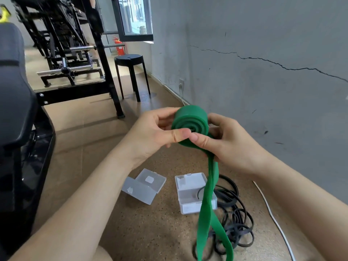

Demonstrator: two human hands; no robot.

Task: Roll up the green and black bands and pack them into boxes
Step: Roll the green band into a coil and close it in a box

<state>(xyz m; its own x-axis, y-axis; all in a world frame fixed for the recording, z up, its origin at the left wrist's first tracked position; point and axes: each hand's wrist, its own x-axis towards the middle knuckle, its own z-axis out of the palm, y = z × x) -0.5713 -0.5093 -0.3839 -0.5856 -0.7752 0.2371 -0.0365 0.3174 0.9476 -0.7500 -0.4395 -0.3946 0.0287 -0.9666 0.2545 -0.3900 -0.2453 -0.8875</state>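
Both hands hold the green band [190,121] up in front of the person. The left hand [150,132] has its fingers [178,134] clamped on the coiled part, whose spiral end faces the camera, and the right hand [229,146] is curled round the strip just below, with its thumb pressing on it. From there the loose length hangs straight down, long axis vertical. Beneath on the floor [150,223] lie two open clear boxes [145,187] side by side, with the black band [233,213] tangled just right of them; a black stool [130,60] stands further off.
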